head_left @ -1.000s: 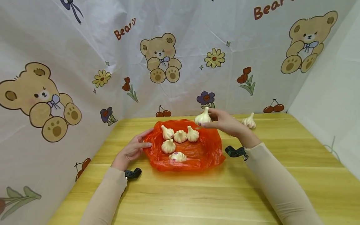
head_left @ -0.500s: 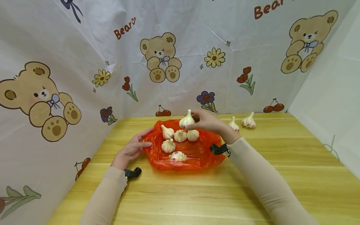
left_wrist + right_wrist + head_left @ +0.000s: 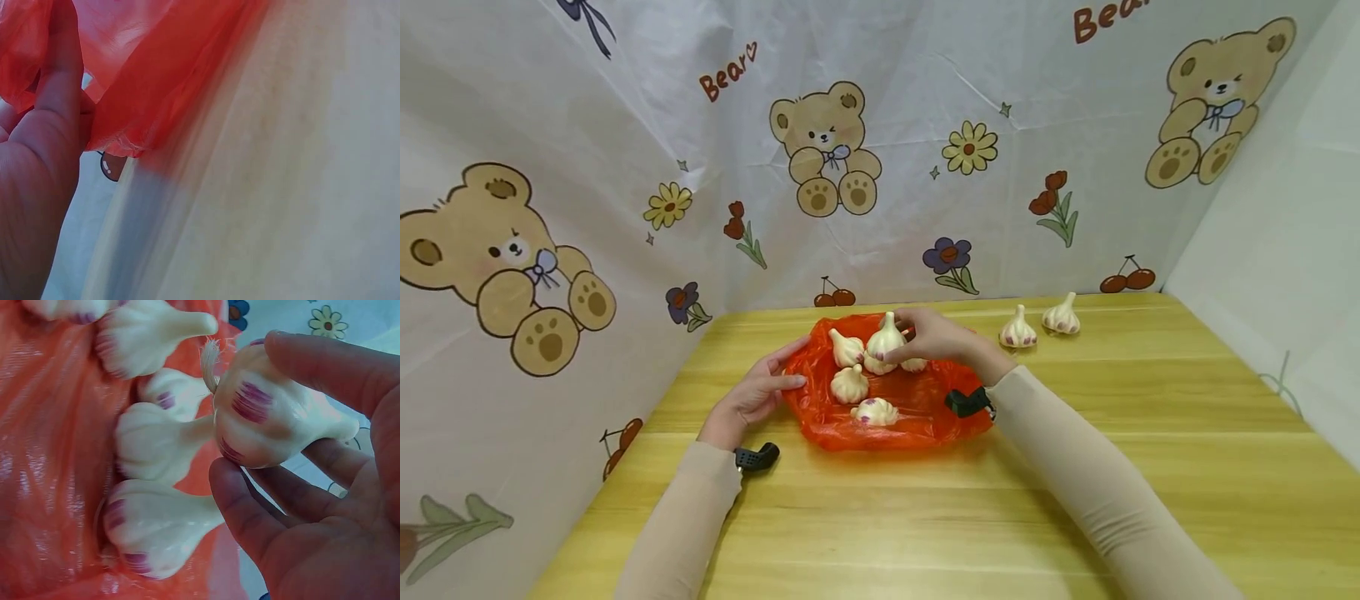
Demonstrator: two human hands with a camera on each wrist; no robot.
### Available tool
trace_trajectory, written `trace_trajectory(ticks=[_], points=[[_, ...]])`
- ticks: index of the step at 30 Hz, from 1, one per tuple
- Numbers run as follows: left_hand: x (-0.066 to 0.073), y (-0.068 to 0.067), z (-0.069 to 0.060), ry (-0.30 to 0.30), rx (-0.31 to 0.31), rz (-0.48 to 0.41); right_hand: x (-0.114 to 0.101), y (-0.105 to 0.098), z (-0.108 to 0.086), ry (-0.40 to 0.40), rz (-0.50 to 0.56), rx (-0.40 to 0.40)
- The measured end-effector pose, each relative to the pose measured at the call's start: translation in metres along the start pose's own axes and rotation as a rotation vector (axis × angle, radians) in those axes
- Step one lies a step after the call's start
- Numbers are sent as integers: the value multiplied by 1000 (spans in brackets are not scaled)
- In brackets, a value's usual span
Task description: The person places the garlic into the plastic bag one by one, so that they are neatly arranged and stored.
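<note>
My right hand [image 3: 936,337] grips a white garlic bulb [image 3: 885,339] between thumb and fingers, over the back of a red plastic bag [image 3: 917,421]. In the right wrist view this bulb [image 3: 269,415] shows purple streaks and a root tuft, with its stem towards the palm. Several more garlic bulbs [image 3: 850,385] lie inside the opened bag; those nearest the right hand are partly hidden by the held bulb. At the bag's left side my left hand [image 3: 752,400] pinches its edge, and the left wrist view shows the red film [image 3: 162,81] between thumb and fingers.
Two other garlic bulbs stand on the wooden table [image 3: 865,525] at the back right: a nearer bulb [image 3: 1018,328] and a farther bulb [image 3: 1062,316]. A patterned cloth wall [image 3: 910,208] rises behind the table and along its left side.
My right hand has moved left and down over the bag with the held bulb, uncovering a bulb on the table behind it. The left hand stays on the bag's edge.
</note>
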State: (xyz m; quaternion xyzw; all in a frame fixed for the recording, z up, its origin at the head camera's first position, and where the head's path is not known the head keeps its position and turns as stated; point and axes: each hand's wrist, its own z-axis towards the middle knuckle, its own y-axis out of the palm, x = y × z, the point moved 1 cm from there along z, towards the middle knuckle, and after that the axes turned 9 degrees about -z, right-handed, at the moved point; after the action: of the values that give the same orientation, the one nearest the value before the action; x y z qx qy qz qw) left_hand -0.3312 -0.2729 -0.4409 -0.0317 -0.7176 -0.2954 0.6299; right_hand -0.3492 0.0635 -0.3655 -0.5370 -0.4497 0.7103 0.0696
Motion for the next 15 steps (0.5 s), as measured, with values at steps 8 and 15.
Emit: trace_trajectory(ticks=[8,15], points=[[-2,1,0,-13,-9,23,12,12,-4,4,-14,-53],[2,2,0,1,-7,5,18,16,-3,14,-14,-69]])
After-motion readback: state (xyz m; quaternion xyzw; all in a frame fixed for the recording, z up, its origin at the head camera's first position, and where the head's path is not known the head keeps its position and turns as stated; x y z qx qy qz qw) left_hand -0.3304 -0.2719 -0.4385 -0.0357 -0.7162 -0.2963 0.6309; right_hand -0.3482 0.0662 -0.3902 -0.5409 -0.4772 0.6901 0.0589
